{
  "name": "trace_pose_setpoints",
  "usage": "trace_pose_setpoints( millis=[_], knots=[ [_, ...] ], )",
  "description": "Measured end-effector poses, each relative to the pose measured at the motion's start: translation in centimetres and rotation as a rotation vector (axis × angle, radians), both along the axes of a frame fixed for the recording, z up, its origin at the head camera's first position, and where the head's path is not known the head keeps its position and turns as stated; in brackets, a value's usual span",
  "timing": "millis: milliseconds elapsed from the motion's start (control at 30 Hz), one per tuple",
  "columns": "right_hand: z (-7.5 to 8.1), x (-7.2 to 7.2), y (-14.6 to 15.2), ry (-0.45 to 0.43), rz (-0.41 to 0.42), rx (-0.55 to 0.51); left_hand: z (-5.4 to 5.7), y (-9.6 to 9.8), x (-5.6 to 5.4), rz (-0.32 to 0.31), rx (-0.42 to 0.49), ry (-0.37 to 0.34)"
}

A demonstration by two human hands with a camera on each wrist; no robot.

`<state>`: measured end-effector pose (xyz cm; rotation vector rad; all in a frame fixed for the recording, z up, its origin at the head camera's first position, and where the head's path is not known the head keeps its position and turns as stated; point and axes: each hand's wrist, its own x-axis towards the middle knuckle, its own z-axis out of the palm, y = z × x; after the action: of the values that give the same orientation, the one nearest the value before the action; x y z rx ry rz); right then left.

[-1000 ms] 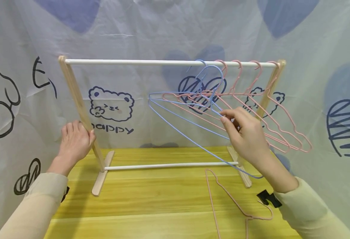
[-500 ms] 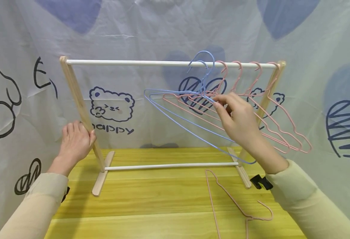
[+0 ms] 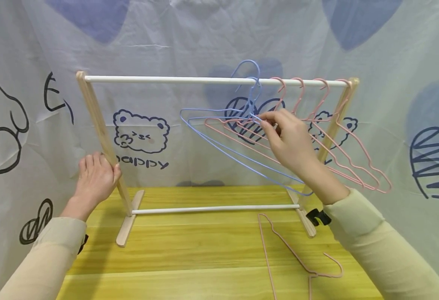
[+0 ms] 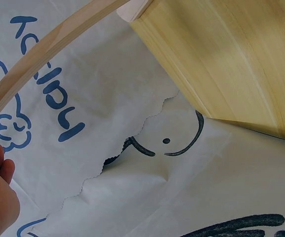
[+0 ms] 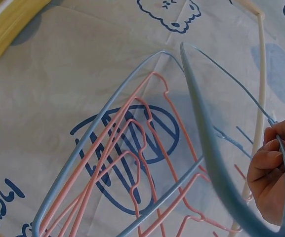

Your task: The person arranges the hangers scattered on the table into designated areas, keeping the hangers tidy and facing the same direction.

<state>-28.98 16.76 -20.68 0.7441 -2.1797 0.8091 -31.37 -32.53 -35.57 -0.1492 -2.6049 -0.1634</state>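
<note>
A small clothes rack has wooden posts and a white top rail (image 3: 159,78). My left hand (image 3: 96,177) grips its left post (image 3: 96,112), thumb on the inner side. In the head view my right hand (image 3: 290,139) pinches a blue clothes hanger (image 3: 200,109) at the shoulder just below its hook. That hook arches above the top rail and overlaps it in this view. Close behind, a second blue hanger (image 3: 208,118) hangs from the rail. The right wrist view shows the held hanger's near arm (image 5: 206,133) running past the fingers.
Several pink hangers (image 3: 369,160) hang along the rail's right part. Another pink hanger (image 3: 290,250) lies on the yellow wood-grain table (image 3: 189,241), front right. A white lower bar (image 3: 215,208) joins the rack's feet. Printed cloth (image 3: 189,46) surrounds the table.
My right hand has moved up and to the left with the blue hanger, raising its hook from below the rail to above it. My left hand stays on the post.
</note>
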Motion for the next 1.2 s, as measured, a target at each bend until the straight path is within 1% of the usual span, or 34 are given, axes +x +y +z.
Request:
trace_pose_setpoints(
  millis=[200,633,933,1200],
  knots=[
    [0.2,-0.7,-0.5,-0.022,-0.029,0.029,0.0,0.0,0.0,-0.002,0.0,-0.004],
    [0.7,-2.1,-1.5,-0.071,-0.054,0.075,0.0,0.0,-0.1,-0.001,-0.005,-0.001],
    [0.6,-2.3,-2.1,-0.076,-0.065,0.11,0.0,-0.1,-0.1,-0.001,-0.003,0.001],
    [0.3,-2.3,-2.5,-0.103,-0.061,0.136,0.0,-0.1,-0.1,-0.009,-0.01,0.011]
  ],
)
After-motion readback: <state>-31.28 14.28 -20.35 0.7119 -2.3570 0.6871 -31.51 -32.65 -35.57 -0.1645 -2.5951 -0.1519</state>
